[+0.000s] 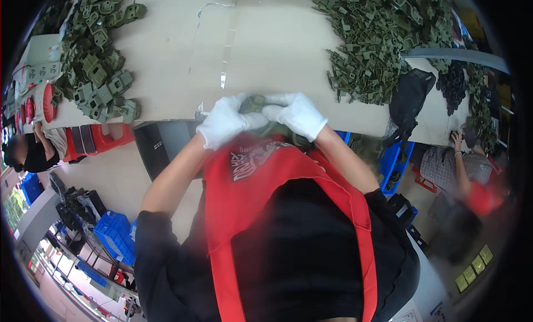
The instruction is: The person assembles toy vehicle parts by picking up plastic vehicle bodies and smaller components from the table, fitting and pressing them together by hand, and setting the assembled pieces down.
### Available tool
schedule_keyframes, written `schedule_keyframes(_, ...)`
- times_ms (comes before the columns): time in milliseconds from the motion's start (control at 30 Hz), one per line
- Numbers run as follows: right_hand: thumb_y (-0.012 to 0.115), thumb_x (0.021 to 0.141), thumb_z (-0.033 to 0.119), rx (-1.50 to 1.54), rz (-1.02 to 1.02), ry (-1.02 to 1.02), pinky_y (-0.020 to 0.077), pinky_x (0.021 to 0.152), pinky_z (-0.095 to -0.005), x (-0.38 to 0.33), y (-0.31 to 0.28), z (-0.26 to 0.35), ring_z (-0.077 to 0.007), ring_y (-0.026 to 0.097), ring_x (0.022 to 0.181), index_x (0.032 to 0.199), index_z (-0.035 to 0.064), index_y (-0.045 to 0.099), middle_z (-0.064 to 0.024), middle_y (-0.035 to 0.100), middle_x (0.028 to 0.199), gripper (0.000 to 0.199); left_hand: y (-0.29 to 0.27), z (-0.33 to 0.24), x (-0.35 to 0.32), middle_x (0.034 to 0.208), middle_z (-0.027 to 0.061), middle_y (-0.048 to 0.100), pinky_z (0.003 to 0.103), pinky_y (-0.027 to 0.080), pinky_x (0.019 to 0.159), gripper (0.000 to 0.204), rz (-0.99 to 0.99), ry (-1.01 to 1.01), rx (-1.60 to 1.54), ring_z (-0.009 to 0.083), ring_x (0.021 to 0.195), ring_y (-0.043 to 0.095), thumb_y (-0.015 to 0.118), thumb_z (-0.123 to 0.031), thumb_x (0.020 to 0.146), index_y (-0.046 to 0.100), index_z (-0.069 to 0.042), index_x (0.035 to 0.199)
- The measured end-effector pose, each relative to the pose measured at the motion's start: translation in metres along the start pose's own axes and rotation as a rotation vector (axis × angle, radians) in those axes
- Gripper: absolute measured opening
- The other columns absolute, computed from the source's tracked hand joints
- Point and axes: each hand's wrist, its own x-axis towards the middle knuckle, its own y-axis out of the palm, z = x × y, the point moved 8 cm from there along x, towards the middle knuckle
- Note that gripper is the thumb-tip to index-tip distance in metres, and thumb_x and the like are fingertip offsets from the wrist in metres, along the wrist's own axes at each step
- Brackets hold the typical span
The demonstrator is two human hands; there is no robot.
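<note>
My left hand (229,122) and my right hand (297,115), both in white gloves, meet at the table's near edge. Between them is an olive-green moulded part (254,104), gripped by the fingers of both hands. The gloves cover much of it, so its exact kind does not show. More olive-green material hangs just below the hands, in front of the red apron (233,183); I cannot tell whether it joins the held part.
Olive-green buckle-like parts (97,72) lie heaped on the table (266,44) at left. A larger pile of small green pieces (369,55) covers the right, beside a black bag (411,100). Blue crates (115,236) stand lower left. Other people sit at both sides.
</note>
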Motion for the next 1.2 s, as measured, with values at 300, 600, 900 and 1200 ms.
schedule_keyframes(300,0.063,0.083,0.019,-0.191,-0.072,-0.215,0.0472,0.092,-0.0345,-0.037,-0.005,0.064,-0.0269,0.062,0.103,0.133,0.0013,0.047,-0.0173,0.065,0.110,0.056,0.000,-0.018,-0.014,0.113,0.0230,0.062,0.033,0.046,0.092,0.073,-0.055,0.284,0.048,0.0294,0.107,0.061,0.070,-0.035,0.072,0.047,0.003,0.130)
schedule_keyframes(600,0.057,0.087,0.027,-0.334,-0.087,-0.230,0.0460,0.093,-0.0377,-0.041,-0.004,0.048,-0.0342,0.059,0.108,0.135,0.0055,0.045,-0.0203,0.061,0.116,0.054,0.008,-0.006,-0.011,0.105,0.0228,0.064,0.037,0.048,0.088,0.059,-0.124,0.204,0.299,0.0344,0.101,0.062,0.065,-0.035,0.073,0.054,-0.004,0.122)
schedule_keyframes(900,0.067,0.079,0.017,0.126,0.083,0.006,0.0491,0.086,-0.0309,-0.026,-0.008,0.020,-0.0205,0.064,0.096,0.123,0.0008,0.057,-0.0137,0.066,0.111,0.048,0.008,-0.002,-0.015,0.119,0.0160,0.060,0.030,0.042,0.098,0.075,-0.031,0.155,-0.158,0.0197,0.110,0.056,0.075,-0.011,0.072,0.039,0.008,0.136)
schedule_keyframes(1200,0.068,0.079,0.016,0.191,0.004,0.011,0.0480,0.087,-0.0294,-0.001,-0.015,-0.001,-0.0192,0.063,0.096,0.119,0.0019,0.061,-0.0136,0.067,0.109,0.043,0.010,0.006,0.011,0.122,0.0161,0.058,0.029,0.044,0.094,0.063,0.011,0.110,-0.266,0.0189,0.108,0.056,0.069,-0.007,0.079,0.042,0.008,0.134)
